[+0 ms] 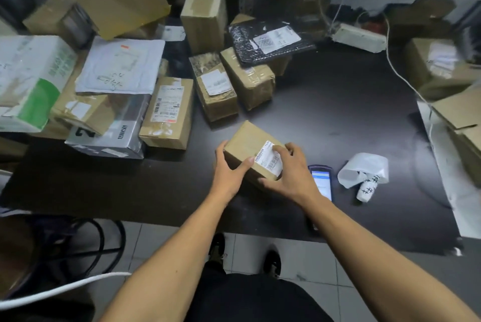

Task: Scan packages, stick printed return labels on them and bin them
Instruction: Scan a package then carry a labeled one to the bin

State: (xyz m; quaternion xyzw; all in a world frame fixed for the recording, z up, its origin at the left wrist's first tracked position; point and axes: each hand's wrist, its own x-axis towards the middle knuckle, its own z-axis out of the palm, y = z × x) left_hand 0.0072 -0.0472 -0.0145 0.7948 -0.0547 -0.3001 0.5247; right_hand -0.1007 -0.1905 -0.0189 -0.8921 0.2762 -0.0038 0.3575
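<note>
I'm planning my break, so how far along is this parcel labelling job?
Early on. In hand: the left hand holds the small brown box while the right hand presses a white label on. Left: binning it, then the parcel pile behind. No finished parcels or bin visible.

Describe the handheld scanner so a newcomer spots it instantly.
Start at the dark table, near edge. Just right of the small box that both hands hold, the scanner lies flat, partly under the right hand. Its lit blue-white screen sets it apart from the white label roll beside it.
</note>
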